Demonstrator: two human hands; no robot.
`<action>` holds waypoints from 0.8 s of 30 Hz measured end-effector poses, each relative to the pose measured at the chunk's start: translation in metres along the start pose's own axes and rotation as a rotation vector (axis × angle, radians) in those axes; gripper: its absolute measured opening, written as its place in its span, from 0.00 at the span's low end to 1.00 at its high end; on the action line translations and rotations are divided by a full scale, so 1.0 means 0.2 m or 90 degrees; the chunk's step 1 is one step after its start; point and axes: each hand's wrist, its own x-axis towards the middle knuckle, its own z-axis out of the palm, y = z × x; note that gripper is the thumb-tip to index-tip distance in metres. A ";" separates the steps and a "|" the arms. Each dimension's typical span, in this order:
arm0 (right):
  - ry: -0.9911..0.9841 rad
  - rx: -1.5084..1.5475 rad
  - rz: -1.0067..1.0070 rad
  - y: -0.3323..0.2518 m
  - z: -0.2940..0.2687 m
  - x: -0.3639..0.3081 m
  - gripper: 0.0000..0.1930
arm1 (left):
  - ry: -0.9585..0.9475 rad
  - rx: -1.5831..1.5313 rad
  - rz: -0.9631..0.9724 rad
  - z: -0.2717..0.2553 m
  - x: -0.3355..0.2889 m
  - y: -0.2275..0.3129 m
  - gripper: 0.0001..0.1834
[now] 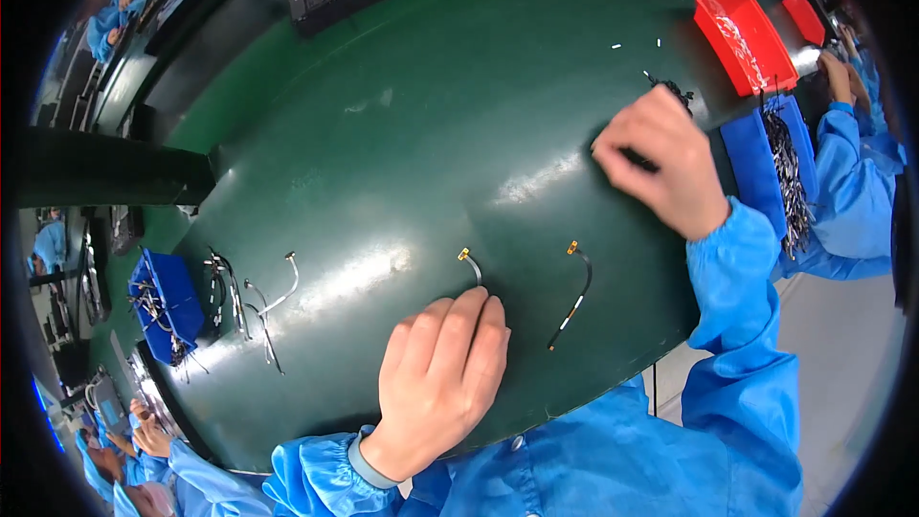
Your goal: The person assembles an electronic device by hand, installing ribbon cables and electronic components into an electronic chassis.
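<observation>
My left hand (445, 378) rests low over the green table with its fingers together and curled down. From under its fingertips comes a short thin cable (473, 265) with a small gold connector; the rest of that cable is hidden. A similar black-and-silver cable (585, 287) with a gold connector lies loose to the right. My right hand (661, 163) is over the right side of the table, thumb and fingers brought together in a pinch. Whatever it may hold is too small to make out. Just beyond it is a small heap of black pieces (678, 93).
Several cables (282, 299) lie at the left beside a blue bin (177, 292) of cables. Right, a blue bin (745, 151) full of cables stands by a red bin (713, 29). Tiny white pieces (616, 46) lie farther back. Other people sit on both sides.
</observation>
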 end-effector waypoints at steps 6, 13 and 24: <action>-0.069 0.051 -0.062 -0.15 0.04 0.01 0.09 | 0.001 -0.028 0.028 0.02 -0.02 0.00 0.19; -0.087 0.093 0.036 -0.17 0.02 0.01 0.10 | -0.020 -0.041 0.015 0.06 -0.02 -0.04 0.20; -0.130 0.148 -0.150 -0.29 0.13 0.13 0.15 | -0.061 0.007 0.010 0.07 -0.02 -0.06 0.25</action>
